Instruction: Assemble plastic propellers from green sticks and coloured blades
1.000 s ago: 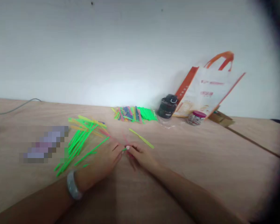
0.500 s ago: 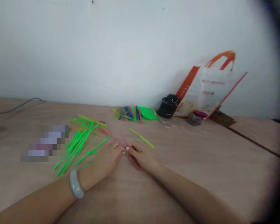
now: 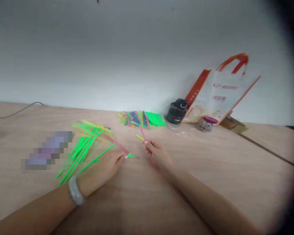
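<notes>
My left hand (image 3: 110, 167), with a bracelet on the wrist, is closed in a pinch on a thin green stick (image 3: 130, 155); only its short ends show past the fingertips. My right hand (image 3: 158, 153) pinches a long pink propeller blade (image 3: 142, 132), which sticks out above and below the fingers. Partly hidden behind that hand lies a yellow propeller blade (image 3: 139, 137) on the table. Beside my left hand spreads a pile of green sticks (image 3: 84, 148). Yellow and orange blades (image 3: 89, 126) lie at the pile's far end, with a pink blade (image 3: 120, 146) nearby.
Against the wall lies a bundle of coloured blades and green sticks (image 3: 155, 118). Right of it stand a black bottle (image 3: 176, 111), a lidded jar (image 3: 207, 124) and a white and orange bag (image 3: 218, 94). A blurred-out object (image 3: 49, 150) lies left; a cable (image 3: 22, 111) runs behind.
My hands have moved apart. The right hand went up and right with the pink blade, over the yellow one; the left drew slightly left with the green stick.
</notes>
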The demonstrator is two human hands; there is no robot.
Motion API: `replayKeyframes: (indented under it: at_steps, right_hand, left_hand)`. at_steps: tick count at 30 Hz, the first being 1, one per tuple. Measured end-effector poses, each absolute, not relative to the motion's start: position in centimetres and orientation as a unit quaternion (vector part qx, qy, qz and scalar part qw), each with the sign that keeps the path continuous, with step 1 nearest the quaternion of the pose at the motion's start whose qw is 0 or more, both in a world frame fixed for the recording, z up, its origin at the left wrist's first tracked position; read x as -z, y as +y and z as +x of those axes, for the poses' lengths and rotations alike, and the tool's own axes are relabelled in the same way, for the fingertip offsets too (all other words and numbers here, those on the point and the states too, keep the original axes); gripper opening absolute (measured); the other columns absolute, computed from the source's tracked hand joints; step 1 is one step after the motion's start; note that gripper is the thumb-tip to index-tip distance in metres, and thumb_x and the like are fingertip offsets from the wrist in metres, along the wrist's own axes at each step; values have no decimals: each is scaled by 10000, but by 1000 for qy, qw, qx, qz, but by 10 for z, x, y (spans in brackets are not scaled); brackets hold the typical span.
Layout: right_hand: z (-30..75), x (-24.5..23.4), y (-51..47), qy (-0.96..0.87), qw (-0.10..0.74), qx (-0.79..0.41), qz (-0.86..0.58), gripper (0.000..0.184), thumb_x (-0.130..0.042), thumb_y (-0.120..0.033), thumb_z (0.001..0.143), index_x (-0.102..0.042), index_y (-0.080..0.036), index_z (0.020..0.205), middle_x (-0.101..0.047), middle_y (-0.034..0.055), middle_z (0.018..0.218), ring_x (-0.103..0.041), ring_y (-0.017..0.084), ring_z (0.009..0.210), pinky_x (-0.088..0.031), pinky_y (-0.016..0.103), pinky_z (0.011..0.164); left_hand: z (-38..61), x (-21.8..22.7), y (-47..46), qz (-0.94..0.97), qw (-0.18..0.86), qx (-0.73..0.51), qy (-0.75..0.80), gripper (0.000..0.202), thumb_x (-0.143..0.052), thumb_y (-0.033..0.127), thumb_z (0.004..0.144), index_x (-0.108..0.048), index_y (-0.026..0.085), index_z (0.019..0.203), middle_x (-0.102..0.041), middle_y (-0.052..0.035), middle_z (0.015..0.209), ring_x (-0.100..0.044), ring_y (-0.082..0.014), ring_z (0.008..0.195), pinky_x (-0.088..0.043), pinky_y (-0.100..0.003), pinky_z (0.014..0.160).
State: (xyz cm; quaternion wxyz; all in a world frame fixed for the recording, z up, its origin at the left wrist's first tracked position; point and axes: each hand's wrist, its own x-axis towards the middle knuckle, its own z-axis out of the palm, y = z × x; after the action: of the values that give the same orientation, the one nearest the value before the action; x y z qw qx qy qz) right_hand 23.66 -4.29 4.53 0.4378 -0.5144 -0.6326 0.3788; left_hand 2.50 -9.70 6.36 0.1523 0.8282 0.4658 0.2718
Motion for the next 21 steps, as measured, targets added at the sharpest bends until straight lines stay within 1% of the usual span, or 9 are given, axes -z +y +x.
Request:
replayKeyframes:
  at_steps: [2,4,6,8,11,13,17,19,21]
  right_hand:
    - [245,-47,-33,-700,407,-252,-529,246,-469,-349,846,-615,-162,780,-600,18,705,-551,148,667,-418,253,619]
    - [250,-48,-29,-768,336,-132,-528,218,-475,-293,857,-651,-163,850,-627,52,829,-569,175,791,-422,279,717]
    - [251,-46,-30,-807,262,-38,-527,212,-480,-269,870,-659,-174,931,-620,72,902,-560,186,863,-416,289,771]
    - [251,-43,-32,-822,210,21,-529,207,-495,-269,875,-653,-181,974,-606,80,925,-544,192,899,-412,287,791]
    - [251,-41,-34,-828,173,55,-531,194,-500,-258,879,-651,-177,970,-595,81,941,-534,187,907,-406,275,789]
    - [252,-41,-34,-827,160,58,-535,201,-480,-250,891,-653,-173,959,-593,78,934,-535,179,890,-404,265,773]
    - [255,-43,-30,-816,145,61,-557,225,-453,-243,907,-660,-165,944,-598,81,916,-541,178,886,-401,264,770]
    - [256,-43,-29,-811,144,64,-564,228,-449,-245,909,-662,-165,930,-602,85,917,-541,180,897,-398,268,783]
    - [258,-44,-29,-809,147,70,-565,227,-452,-252,907,-663,-166,917,-604,88,919,-539,183,906,-396,271,791]
  left_hand:
    - [26,-64,-96,846,131,-250,453,215,-438,247,920,-642,182,911,-657,-39,923,-581,-172,857,-450,-309,799]
    - [29,-61,-96,864,92,-223,442,197,-458,252,914,-639,175,926,-642,-51,937,-570,-185,885,-447,-333,827]
    - [30,-57,-95,877,51,-204,433,174,-481,253,904,-628,169,943,-624,-60,962,-553,-198,926,-439,-357,858]
    - [28,-52,-95,884,25,-197,422,162,-503,256,893,-607,174,986,-602,-61,1006,-531,-206,973,-428,-375,892]
    - [19,-49,-94,885,9,-215,414,177,-500,244,890,-574,189,1042,-571,-55,1061,-507,-202,1022,-415,-376,928]
    - [15,-49,-92,878,14,-224,422,191,-474,205,894,-562,195,1064,-559,-51,1083,-504,-192,1037,-415,-365,938]
    - [11,-51,-86,865,27,-191,462,210,-427,149,898,-570,178,1049,-568,-58,1056,-532,-179,1004,-440,-344,913]
    - [10,-52,-83,862,5,-181,473,204,-422,157,901,-576,171,1034,-576,-65,1041,-538,-185,997,-444,-345,903]
    - [7,-53,-80,859,-39,-171,480,210,-414,173,906,-574,169,1043,-582,-74,1042,-538,-200,1006,-439,-358,900]
